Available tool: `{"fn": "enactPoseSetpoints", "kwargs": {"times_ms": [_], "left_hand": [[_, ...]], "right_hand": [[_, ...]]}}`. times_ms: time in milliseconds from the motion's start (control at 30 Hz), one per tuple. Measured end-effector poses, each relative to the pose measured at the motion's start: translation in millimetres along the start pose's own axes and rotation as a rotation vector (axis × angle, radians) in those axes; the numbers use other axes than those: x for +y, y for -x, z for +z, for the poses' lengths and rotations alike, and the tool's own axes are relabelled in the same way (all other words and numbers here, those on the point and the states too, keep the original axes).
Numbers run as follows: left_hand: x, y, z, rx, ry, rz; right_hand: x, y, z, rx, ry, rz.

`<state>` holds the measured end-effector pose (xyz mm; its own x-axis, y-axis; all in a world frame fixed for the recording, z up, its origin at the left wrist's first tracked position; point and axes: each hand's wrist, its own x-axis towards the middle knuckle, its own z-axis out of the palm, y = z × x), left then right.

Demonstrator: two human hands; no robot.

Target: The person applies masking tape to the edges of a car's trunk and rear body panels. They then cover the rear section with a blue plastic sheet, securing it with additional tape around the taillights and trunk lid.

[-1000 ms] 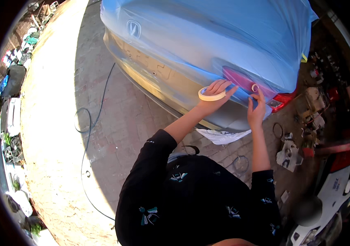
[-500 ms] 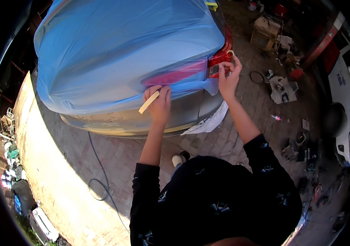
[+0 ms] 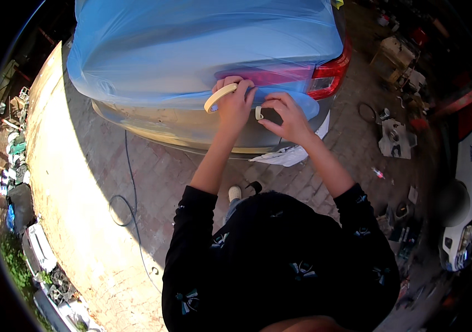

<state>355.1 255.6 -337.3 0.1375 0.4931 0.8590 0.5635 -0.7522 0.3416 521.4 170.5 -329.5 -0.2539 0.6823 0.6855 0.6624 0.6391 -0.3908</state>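
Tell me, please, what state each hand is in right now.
Left hand: holding a roll of tape.
Right hand: partly open, a small curl of tape at its fingertips.

Location: a vehicle body workshop with a paved yard. Indicators: a car draped in blue plastic sheeting beyond the left hand; a dark hose or cable lying on brick paving to that hand's near left; loose parts on the ground to the right of the right hand; a white vehicle farther right.

Tape roll in left grip
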Motion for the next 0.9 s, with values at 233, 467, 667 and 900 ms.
{"fn": "enactPoseSetpoints", "kwargs": {"times_ms": [233, 467, 667, 900], "left_hand": [[2.4, -4.5, 2.4, 0.034, -0.004, -0.016], [3.0, -3.8, 3.2, 0.02, 0.015, -0.03], [10.3, -2.9, 1.9, -0.005, -0.002, -0.057], [18.0, -3.9, 3.1, -0.055, -0.093, -0.08]], "right_hand": [[10.1, -25.8, -6.5, 0.068, 0.272, 0.09], [13.5, -34.8, -1.9, 0.069, 0.33, 0.134], [13.1, -37.3, -3.2, 0.056, 0.341, 0.141], [8.0, -39.2, -8.4, 0.029, 0.283, 0.155]]}}
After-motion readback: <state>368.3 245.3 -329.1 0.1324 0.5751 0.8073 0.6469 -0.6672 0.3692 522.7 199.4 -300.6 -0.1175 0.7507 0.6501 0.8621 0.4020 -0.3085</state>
